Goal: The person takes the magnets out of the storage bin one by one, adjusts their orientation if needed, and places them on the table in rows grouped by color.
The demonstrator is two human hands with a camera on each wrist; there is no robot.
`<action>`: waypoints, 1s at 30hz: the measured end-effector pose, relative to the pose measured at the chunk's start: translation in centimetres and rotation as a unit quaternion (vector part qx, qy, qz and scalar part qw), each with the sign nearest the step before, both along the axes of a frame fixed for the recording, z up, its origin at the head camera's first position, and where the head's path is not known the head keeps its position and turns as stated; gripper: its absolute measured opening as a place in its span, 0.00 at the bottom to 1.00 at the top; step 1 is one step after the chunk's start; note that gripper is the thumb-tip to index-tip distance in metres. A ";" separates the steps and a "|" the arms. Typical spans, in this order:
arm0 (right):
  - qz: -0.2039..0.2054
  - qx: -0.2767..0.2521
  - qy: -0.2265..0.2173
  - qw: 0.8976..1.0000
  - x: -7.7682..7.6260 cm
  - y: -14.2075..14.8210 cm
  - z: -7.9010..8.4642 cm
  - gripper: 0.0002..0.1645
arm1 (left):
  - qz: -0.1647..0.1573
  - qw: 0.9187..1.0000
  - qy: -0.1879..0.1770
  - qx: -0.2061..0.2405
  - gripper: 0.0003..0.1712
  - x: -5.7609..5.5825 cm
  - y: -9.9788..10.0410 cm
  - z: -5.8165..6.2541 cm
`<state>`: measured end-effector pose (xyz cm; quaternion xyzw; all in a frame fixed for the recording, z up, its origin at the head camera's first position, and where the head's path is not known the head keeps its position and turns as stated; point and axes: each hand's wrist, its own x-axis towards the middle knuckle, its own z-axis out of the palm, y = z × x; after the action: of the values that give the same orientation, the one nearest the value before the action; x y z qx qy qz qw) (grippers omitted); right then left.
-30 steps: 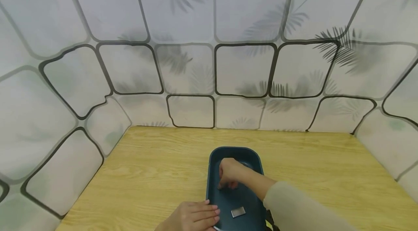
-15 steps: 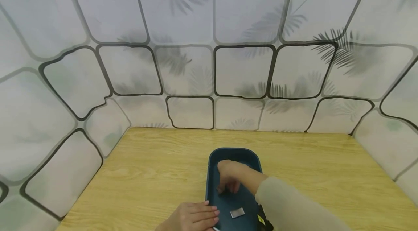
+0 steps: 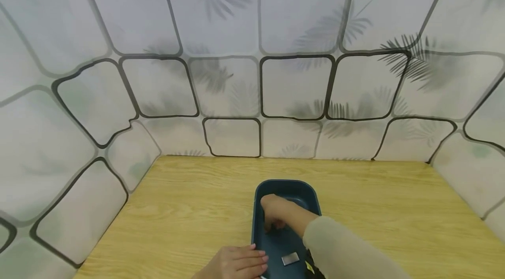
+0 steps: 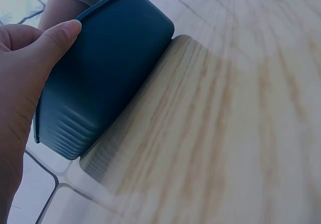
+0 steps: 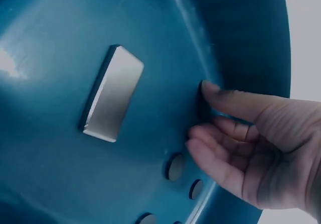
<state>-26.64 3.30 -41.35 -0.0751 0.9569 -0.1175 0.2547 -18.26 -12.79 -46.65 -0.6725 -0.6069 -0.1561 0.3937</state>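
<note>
A deep blue rectangular tray (image 3: 276,244) with rounded corners lies on the table. My left hand (image 3: 236,263) holds its near left rim, fingers over the edge; in the left wrist view the thumb (image 4: 65,33) lies against the outer wall. Inside the tray, my right hand (image 5: 266,153) reaches down to the floor by a side wall. Its thumb and fingers pinch a small dark disc (image 5: 202,103), partly hidden by the thumb. Close to the fingertips are several more dark discs, one a grey-faced disc (image 5: 175,167). A silver rectangular block (image 3: 290,259) lies flat nearer me.
The wood-grain table (image 3: 189,200) extends on both sides of the tray. Patterned white walls (image 3: 232,136) enclose it at the back and sides. The right sleeve (image 3: 347,248) covers part of the tray's right edge.
My right hand has shifted slightly left within the tray, the wrist and sleeve swinging left and down. The left hand keeps its place on the rim, and the block has not visibly moved.
</note>
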 end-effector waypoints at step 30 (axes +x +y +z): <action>0.189 -0.104 0.049 0.975 -1.0 3.1 -0.4 0.11 | 0.010 1.000 -0.015 -0.007 0.12 0.4 0.0 0.3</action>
<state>-27.60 6.42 -41.71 -0.2864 0.9192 -0.1627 0.2158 -17.84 -12.75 -46.35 -0.6669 -0.6202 -0.1581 0.3816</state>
